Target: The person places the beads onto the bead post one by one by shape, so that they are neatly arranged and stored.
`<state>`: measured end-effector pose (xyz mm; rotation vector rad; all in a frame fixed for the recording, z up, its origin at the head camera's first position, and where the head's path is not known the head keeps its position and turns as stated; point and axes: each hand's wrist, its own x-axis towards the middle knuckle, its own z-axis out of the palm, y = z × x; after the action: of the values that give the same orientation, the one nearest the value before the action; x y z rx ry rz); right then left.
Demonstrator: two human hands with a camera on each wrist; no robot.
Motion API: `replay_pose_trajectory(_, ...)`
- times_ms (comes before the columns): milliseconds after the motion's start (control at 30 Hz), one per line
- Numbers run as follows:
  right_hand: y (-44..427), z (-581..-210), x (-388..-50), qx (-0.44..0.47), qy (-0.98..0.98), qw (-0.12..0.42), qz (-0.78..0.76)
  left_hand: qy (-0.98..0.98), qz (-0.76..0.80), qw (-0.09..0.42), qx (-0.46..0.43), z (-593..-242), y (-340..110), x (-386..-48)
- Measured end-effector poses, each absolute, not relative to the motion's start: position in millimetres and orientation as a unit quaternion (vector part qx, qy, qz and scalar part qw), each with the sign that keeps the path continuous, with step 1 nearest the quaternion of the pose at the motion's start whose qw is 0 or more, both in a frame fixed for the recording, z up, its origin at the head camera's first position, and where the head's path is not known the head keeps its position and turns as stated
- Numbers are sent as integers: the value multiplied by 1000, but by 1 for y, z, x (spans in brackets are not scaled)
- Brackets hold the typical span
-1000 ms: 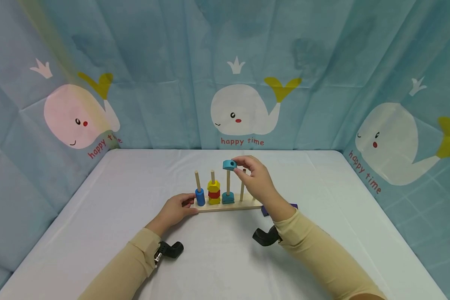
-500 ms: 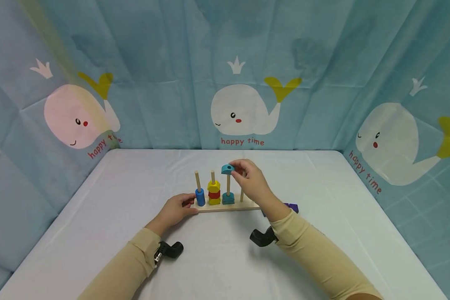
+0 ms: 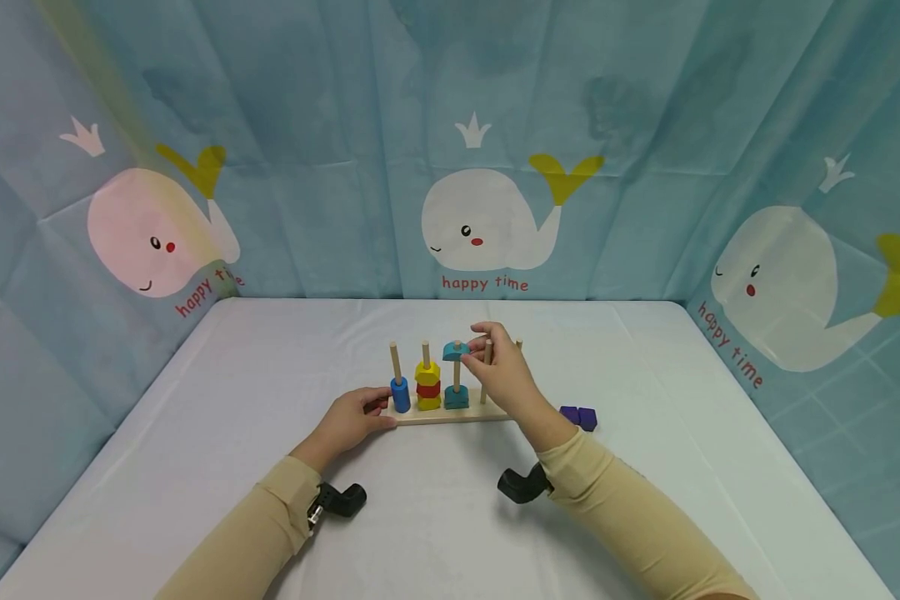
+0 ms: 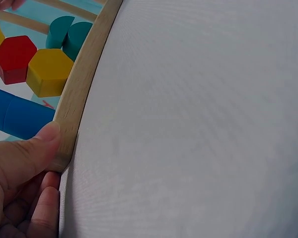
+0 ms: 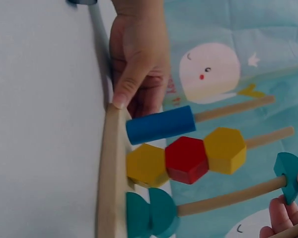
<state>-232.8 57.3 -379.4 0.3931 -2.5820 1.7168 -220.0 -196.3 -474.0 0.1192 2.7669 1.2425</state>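
Note:
A wooden peg stacker (image 3: pixel 450 419) with several upright pegs stands on the white table. My left hand (image 3: pixel 351 421) grips its left end, with the thumb (image 4: pixel 48 134) on the base's front edge and the fingers curled behind. In the head view my right hand (image 3: pixel 506 372) pinches a teal half-round block (image 5: pixel 289 171) near the top of the middle peg. The peg's tip pokes through this block. Lower on that peg sit teal half-round blocks (image 5: pixel 161 210). Beside them are yellow and red hexagonal blocks (image 5: pixel 187 159), then a blue cylinder stack (image 4: pixel 20 113) on the left peg.
Two purple blocks (image 3: pixel 578 417) lie on the table right of the stacker, near the right forearm. A bare peg (image 3: pixel 486 385) stands close to the right hand. Blue whale-print curtains (image 3: pixel 330 225) surround the table (image 3: pixel 232 383).
My right hand has lowered the teal half-round block from above the middle peg onto its top. The purple blocks show more fully as the right arm shifted left. The left hand has stayed put.

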Motion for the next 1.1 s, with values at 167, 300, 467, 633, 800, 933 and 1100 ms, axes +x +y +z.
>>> replay_pose_trajectory(167,55,-389,-232,87,-810,-12,580,910,409,52,38,-474,-196,-220)
replay_pose_trajectory(300,52,-397,-231,69,-805,-17,589,909,413,52,36,-473,-196,-219)
replay_pose_trajectory(467,51,-407,-230,59,-810,-13,583,908,414,54,37,-472,-196,-219)
replay_pose_trajectory(633,53,-420,-232,62,-817,-14,573,911,406,51,41,-471,-197,-219)
replay_pose_trajectory(800,54,-429,-231,66,-823,-19,564,910,408,51,42,-472,-197,-219)
replay_pose_trajectory(933,55,-435,-231,64,-823,-25,564,910,410,53,38,-472,-196,-220)
replay_pose_trajectory(1100,56,-442,-232,65,-819,-30,569,911,407,56,33,-472,-196,-220)
